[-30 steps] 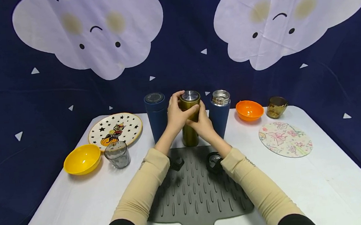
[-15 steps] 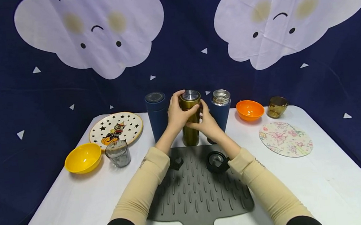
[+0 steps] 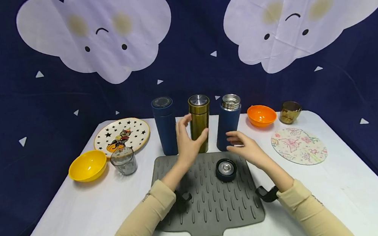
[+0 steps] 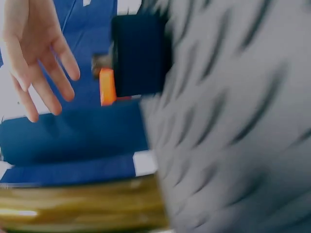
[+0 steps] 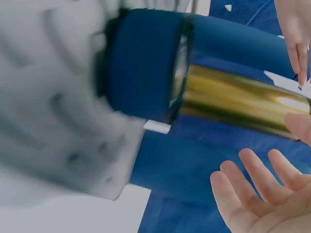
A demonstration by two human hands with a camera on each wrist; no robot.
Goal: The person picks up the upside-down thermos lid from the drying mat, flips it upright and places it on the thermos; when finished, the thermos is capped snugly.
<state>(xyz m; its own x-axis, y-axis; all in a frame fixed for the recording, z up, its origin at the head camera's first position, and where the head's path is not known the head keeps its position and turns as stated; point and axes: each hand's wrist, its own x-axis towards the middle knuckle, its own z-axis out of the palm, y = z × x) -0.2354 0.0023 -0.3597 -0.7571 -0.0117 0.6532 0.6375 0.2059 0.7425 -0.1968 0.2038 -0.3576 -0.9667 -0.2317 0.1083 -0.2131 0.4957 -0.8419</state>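
Two hands at frame centre: left hand (image 3: 187,143) grip wide, just beside gold metal flask (image 3: 200,122); right hand (image 3: 246,148) grip loose, empty, near lidless blue steel flask (image 3: 228,121).

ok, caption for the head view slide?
Both open hands, left and right, beside gold flask standing behind grey mat.

The head camera looks forward and down over the whole counter (image 3: 337,198) from behind both arms. Each wrist camera sits low and very close, blurred, tipped sideways across the grey mat (image 4: 233,121); all three views share the gold flask (image 3: 200,121).
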